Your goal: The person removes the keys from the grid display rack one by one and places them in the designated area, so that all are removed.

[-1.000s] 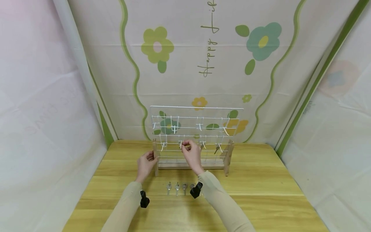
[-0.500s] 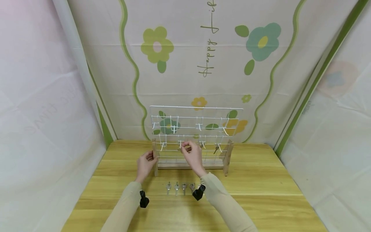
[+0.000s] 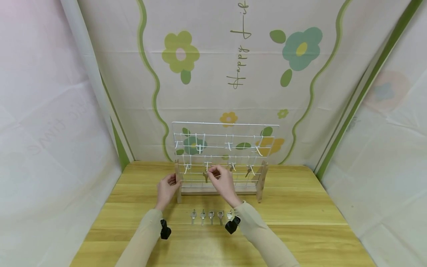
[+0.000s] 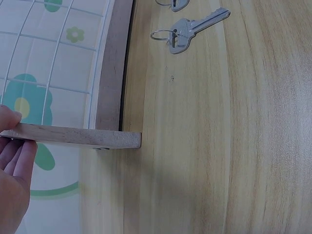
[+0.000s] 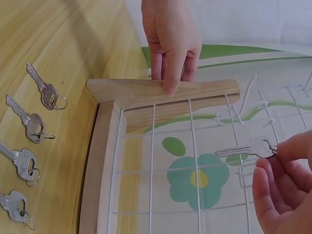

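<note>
My left hand (image 3: 166, 191) grips the left wooden upright (image 4: 73, 135) of a white wire-grid rack (image 3: 220, 123), thumb on one side and fingers on the other. With the tips of my right hand (image 3: 222, 182) I pinch the ring of a silver key (image 5: 246, 149), by a lower-row hook (image 3: 207, 164). The key hangs blade down in front of the grid. Whether its ring sits on the hook is hidden by my fingers. Further right on that row, a key (image 3: 248, 171) hangs from a hook, and another is partly hidden behind my right hand.
Several silver keys with rings, among them one key (image 3: 194, 216) at the left end, lie in a row on the wooden table (image 3: 300, 211) before the rack. White hooks (image 3: 258, 150) stick out along the upper row. A flowered cloth (image 3: 207, 92) hangs behind.
My right hand has moved slightly down and right, and the key below the hook now shows beside its fingertips. The left hand stays on the upright.
</note>
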Available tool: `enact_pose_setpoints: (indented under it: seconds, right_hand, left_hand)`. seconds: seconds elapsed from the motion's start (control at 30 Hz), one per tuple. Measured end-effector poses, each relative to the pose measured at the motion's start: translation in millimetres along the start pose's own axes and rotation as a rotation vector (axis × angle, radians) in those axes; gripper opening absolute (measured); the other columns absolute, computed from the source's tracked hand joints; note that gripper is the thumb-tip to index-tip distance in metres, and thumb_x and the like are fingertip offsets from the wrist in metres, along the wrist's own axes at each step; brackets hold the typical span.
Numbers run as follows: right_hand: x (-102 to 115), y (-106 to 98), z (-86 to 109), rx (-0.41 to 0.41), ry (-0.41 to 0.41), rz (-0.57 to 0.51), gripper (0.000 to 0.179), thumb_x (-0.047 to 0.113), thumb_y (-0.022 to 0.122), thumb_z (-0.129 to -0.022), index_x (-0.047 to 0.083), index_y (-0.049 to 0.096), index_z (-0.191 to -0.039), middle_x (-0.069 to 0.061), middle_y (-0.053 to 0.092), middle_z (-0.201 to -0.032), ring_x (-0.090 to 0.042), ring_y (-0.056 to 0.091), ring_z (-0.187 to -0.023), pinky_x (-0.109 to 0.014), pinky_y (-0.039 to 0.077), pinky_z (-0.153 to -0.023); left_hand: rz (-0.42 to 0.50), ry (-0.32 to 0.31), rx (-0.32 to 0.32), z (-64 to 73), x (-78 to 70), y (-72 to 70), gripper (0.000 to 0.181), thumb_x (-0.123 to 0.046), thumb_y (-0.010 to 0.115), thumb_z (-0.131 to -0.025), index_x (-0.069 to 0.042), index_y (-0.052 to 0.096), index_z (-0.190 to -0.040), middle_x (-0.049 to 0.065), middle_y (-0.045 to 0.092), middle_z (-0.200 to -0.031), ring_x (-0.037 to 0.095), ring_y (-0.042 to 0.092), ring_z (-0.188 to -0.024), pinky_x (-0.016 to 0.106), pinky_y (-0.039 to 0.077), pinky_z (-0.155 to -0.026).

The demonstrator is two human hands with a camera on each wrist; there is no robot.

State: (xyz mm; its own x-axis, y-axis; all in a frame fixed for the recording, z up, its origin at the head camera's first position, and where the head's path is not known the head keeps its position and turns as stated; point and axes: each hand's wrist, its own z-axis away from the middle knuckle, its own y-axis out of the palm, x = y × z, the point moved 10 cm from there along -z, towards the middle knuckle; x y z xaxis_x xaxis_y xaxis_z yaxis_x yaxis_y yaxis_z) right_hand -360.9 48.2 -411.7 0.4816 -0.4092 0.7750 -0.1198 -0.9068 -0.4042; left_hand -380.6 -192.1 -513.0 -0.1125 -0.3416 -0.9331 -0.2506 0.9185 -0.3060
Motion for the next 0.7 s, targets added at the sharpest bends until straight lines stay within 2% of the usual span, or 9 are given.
enact_pose_setpoints:
  seconds: [0.2, 0.43, 0.7]
  right_hand:
    - [2.6, -3.3, 3.5, 0.025, 0.029, 0.003, 0.005, 0.011, 0.068, -0.091, 0.006, 0.070, -0.091, -0.009, 0.075, -0.088, -0.017, 0.068, -0.076, -0.017, 0.058, -0.065]
    - [-0.1, -7.9, 11.6, 0.051, 0.052, -0.005, 0.010, 0.013, 0.069, -0.091, 0.003, 0.069, -0.091, -0.010, 0.074, -0.089, -0.015, 0.068, -0.076, -0.016, 0.058, -0.067]
    - [-22.0, -18.9, 28.0, 0.061, 0.117, 0.021, 0.008, 0.012, 0.071, -0.090, 0.004, 0.070, -0.089, -0.008, 0.073, -0.087, -0.009, 0.065, -0.073, -0.016, 0.057, -0.066]
  left_hand:
    - [0.015, -0.013, 0.001, 0.6, 1.4, -0.8, 0.036, 0.000, 0.071, -0.087, 0.010, 0.062, -0.121, 0.031, 0.065, -0.121, 0.042, 0.066, -0.112, 0.040, 0.061, -0.093]
    - [0.013, -0.021, -0.001, -1.0, 2.9, -1.1, 0.038, -0.001, 0.072, -0.087, 0.010, 0.061, -0.122, 0.031, 0.065, -0.122, 0.041, 0.066, -0.113, 0.039, 0.061, -0.093]
    - [0.009, -0.015, -0.002, -1.6, 1.7, 0.1, 0.038, -0.001, 0.072, -0.087, 0.010, 0.062, -0.121, 0.031, 0.066, -0.121, 0.041, 0.066, -0.113, 0.039, 0.061, -0.094]
